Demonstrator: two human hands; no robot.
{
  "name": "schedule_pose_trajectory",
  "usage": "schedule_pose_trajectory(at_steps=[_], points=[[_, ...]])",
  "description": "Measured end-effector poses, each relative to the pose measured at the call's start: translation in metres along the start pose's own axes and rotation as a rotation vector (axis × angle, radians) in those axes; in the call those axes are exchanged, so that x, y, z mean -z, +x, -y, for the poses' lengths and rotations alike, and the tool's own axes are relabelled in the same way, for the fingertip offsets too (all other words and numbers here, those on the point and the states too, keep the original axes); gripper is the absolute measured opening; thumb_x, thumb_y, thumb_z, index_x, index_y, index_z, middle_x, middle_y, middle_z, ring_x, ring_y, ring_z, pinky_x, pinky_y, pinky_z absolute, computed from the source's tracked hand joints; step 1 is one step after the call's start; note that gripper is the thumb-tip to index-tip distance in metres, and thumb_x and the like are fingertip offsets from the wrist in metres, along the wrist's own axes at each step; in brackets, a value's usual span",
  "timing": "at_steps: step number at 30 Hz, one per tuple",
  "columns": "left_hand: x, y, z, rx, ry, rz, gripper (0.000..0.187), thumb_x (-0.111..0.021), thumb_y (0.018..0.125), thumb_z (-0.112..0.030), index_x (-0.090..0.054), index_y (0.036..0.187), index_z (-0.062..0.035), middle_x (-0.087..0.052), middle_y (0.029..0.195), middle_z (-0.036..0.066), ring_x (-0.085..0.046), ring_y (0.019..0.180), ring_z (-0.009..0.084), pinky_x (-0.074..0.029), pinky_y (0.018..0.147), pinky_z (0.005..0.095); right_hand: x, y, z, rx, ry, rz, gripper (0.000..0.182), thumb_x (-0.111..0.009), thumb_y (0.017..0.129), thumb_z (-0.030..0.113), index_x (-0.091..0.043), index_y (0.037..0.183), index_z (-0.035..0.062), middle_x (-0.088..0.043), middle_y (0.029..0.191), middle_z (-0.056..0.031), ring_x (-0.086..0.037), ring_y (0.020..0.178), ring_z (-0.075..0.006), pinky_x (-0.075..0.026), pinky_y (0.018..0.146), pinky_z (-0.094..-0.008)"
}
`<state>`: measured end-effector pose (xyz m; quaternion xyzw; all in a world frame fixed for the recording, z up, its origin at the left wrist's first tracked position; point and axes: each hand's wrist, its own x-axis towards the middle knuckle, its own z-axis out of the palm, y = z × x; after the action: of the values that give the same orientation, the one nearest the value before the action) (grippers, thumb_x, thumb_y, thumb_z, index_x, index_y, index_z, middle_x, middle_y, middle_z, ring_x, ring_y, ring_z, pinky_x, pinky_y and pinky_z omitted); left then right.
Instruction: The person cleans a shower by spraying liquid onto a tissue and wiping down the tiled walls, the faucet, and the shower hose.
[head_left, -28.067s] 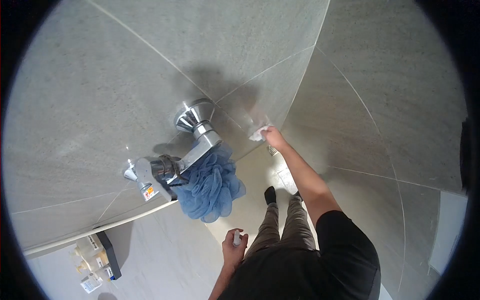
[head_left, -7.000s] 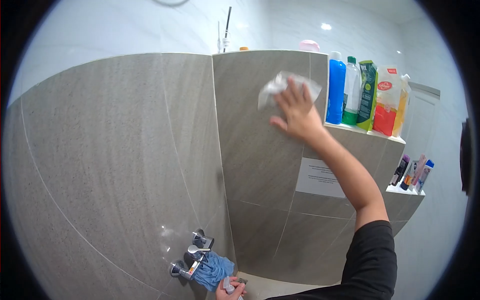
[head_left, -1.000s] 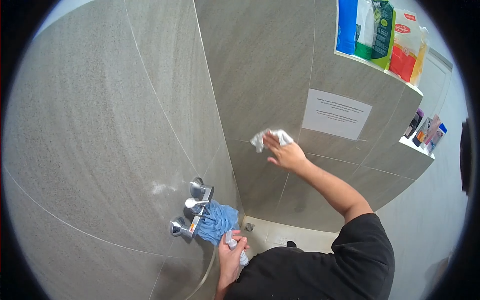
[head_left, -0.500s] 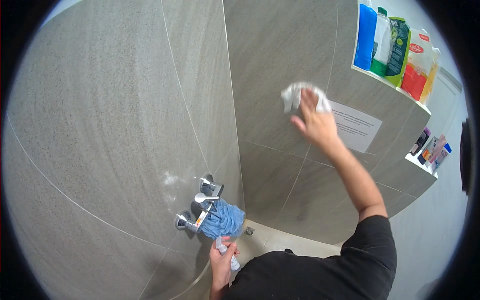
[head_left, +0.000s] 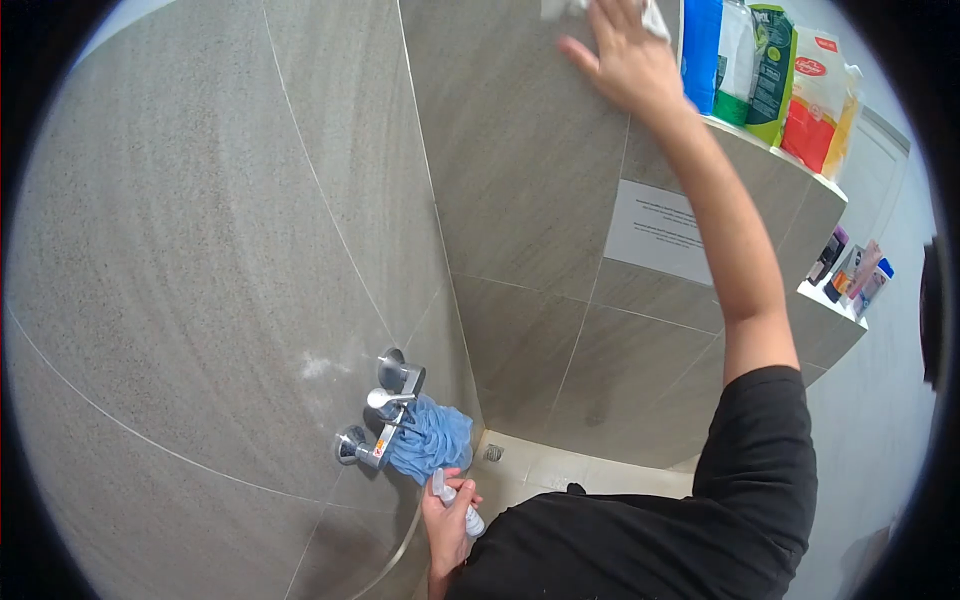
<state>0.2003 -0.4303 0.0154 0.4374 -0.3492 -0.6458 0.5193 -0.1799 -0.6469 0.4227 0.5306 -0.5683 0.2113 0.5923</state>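
Hands: left [head_left: 449, 520], spray bottle [head_left: 474, 522] (contents unclear); right [head_left: 635, 68], cloth [head_left: 655, 22].

Two hands [head_left: 635, 65] [head_left: 447, 520], one cloth [head_left: 655, 22], one spray bottle [head_left: 473, 521], one loofah [head_left: 435, 440], one tap [head_left: 379, 399], one notice [head_left: 652, 235]

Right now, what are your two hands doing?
Left hand: closed around a small spray bottle.
Right hand: open, spread over a white cloth or wipe against the tiled wall.
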Motion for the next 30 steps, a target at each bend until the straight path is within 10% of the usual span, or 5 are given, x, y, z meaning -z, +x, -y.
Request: schedule_pose_trajectory(at_steps=[2,6,20,30], points=[[0.003,0.001,0.002,-0.012,0.003,0.006,0.030,-0.068,0.090,0.001,-0.053,0.116,0.0009,-0.063,0.083,0.005,-0.062,0.068,0.0121,-0.048,0.062,0.0255,-0.016,-0.045,0.015,0.044,0.010,-0.052,0.076,-0.035,0.101,0.061,-0.040,0.148,0.0015,-0.027,0.161,-0.0162,-0.016,0.152,-0.0252,-0.026,0.120,-0.0445],[0.001,-0.001,-0.002,-0.002,-0.019,0.008,0.030,-0.067,0.090,0.001,-0.053,0.116,0.0011,-0.063,0.083,0.006,-0.062,0.068,0.0122,-0.048,0.061,0.0257,-0.008,-0.132,0.048,0.117,0.121,0.299,0.082,-0.036,0.100,0.060,-0.037,0.146,-0.0072,-0.027,0.160,-0.0188,-0.005,0.154,-0.0266,-0.008,0.124,-0.0450],[-0.011,0.002,-0.005,0.004,0.069,0.096,0.031,-0.066,0.090,0.003,-0.052,0.118,0.0029,-0.063,0.083,0.006,-0.062,0.070,0.0123,-0.048,0.064,0.0252,-0.023,-0.359,0.104,0.328,0.268,0.721,0.072,-0.039,0.101,0.051,-0.034,0.151,-0.0002,-0.026,0.162,-0.0091,-0.014,0.152,-0.0221,-0.010,0.124,-0.0409],[-0.006,0.006,-0.001,0.004,0.033,0.098,0.032,-0.068,0.089,0.002,-0.052,0.116,0.0021,-0.063,0.082,0.007,-0.063,0.067,0.0137,-0.049,0.061,0.0267,-0.009,-0.244,0.063,0.226,0.283,0.506,0.071,-0.040,0.100,0.056,-0.046,0.144,0.0010,-0.036,0.158,-0.0093,-0.019,0.151,-0.0244,-0.011,0.124,-0.0428]])
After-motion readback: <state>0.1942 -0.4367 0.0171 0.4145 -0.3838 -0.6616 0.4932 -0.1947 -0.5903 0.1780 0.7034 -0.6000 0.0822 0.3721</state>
